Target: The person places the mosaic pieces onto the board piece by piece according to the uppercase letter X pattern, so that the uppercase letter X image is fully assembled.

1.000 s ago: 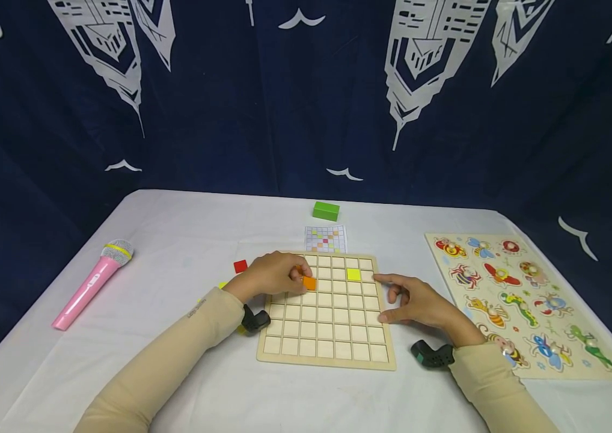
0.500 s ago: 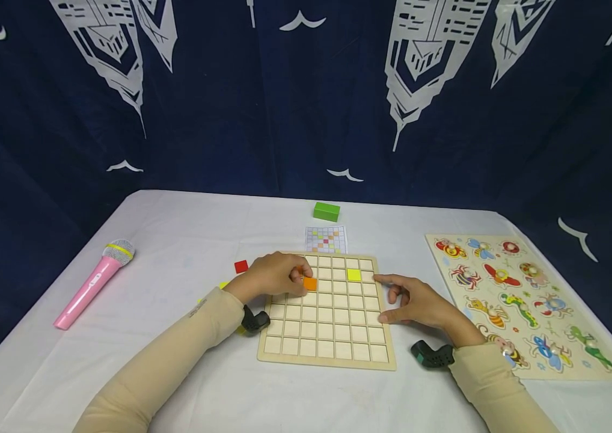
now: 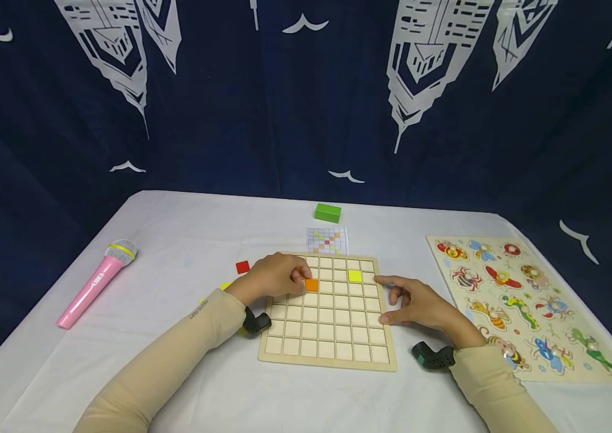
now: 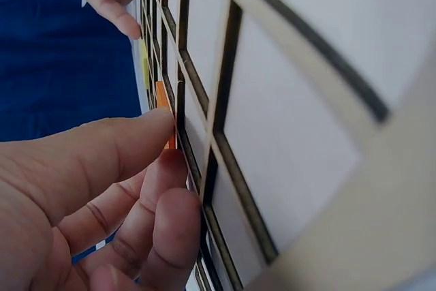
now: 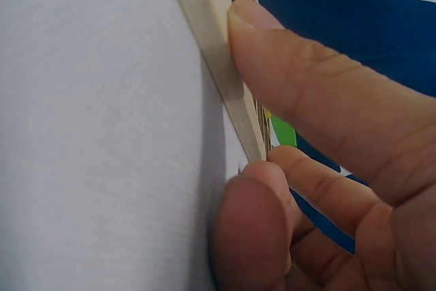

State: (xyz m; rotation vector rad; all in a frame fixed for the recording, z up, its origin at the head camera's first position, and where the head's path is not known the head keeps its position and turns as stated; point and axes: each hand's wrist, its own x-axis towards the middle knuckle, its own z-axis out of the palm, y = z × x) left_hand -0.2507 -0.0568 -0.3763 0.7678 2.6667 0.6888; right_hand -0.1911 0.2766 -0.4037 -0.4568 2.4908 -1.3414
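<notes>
A wooden grid board (image 3: 317, 362) lies flat in the middle of the table. My left hand (image 3: 276, 276) reaches over its left side, thumb and fingers pinching at an orange tile (image 3: 311, 285) on the grid. In the left wrist view, the orange tile (image 4: 162, 93) shows at the thumb tip, partly hidden by the fingers. A yellow tile (image 3: 354, 276) sits in a cell toward the upper right. My right hand (image 3: 419, 304) steadies the board's right edge, index finger extended and thumb apart from it; both tips touch the wooden rim (image 5: 218, 59).
A red tile (image 3: 243, 267) and yellow tiles (image 3: 225, 285) lie left of the board, partly behind the left arm. Beyond it are a coloured grid card (image 3: 327, 240) and a green block (image 3: 327, 213). A pink microphone (image 3: 89, 291) lies left, an insect puzzle board (image 3: 522, 307) right.
The orange bit seen between my left fingers a second ago no longer shows there; the orange tile on the grid stays visible. Both hands hold nearly the same place; the head view shifts slightly.
</notes>
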